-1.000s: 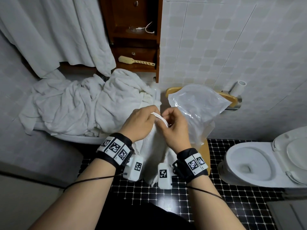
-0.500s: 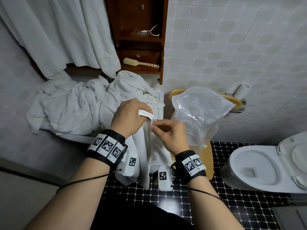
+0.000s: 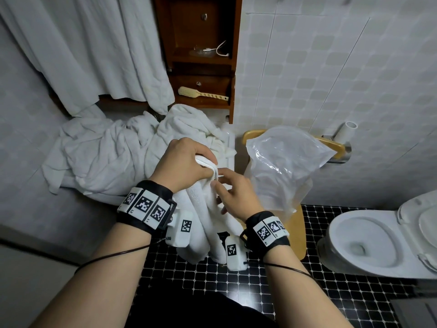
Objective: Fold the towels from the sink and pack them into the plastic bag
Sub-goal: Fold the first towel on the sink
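Both hands, left hand [image 3: 183, 163] and right hand [image 3: 233, 195], grip a towel [image 3: 203, 223]; plastic bag [image 3: 283, 162] looks empty.

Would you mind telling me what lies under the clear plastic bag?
The clear plastic bag rests on a yellow wooden chair: its curved backrest and part of the seat show. The bag hides the rest.

**Clearance around bag and sink**

Plastic bag [image 3: 282, 166] stands on the wooden stool [image 3: 298, 230], just right of the sink rim [image 3: 230, 147]. Heaped towels [image 3: 111, 157] cover the sink. Toilet [image 3: 369, 237] crowds the stool's right side. Open tiled floor [image 3: 272, 290] lies below; the cabinet [image 3: 203, 67] overhangs behind.
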A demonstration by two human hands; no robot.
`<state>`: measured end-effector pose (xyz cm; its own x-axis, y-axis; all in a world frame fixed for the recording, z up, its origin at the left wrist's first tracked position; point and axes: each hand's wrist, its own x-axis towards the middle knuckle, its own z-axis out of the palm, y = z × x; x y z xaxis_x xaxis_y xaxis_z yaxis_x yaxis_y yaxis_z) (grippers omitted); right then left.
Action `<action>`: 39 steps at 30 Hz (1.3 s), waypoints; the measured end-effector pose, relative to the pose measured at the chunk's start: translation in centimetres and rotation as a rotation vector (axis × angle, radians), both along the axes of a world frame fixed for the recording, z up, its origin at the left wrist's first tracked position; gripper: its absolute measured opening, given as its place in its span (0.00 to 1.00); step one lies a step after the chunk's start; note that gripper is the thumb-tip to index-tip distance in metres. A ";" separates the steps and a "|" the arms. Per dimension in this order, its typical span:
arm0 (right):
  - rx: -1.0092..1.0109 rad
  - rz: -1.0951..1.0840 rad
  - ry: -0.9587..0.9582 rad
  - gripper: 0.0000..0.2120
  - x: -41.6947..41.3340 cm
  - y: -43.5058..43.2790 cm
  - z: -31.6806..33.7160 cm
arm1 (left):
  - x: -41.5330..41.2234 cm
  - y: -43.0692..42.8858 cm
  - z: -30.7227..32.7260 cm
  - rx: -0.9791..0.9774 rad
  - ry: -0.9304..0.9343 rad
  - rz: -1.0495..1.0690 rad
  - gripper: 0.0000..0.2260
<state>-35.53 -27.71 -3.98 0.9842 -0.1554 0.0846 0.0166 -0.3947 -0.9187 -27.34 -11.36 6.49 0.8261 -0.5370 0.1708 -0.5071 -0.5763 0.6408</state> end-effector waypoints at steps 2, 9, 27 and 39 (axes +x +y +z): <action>0.081 0.034 0.030 0.10 -0.2 0.2 0.1 | 0.1 0.2 0.0 0.005 0.006 0.003 0.10; -0.216 0.018 0.240 0.14 0.1 0.3 -1.9 | -0.1 0.5 0.2 0.003 -0.018 0.025 0.09; -0.231 -0.301 -0.191 0.12 -1.2 -0.8 -2.4 | 0.7 0.0 -1.0 -0.118 -0.044 0.404 0.07; -0.642 -0.293 0.028 0.16 0.1 2.0 -2.1 | 0.1 -1.3 -0.2 -0.123 -0.025 0.329 0.06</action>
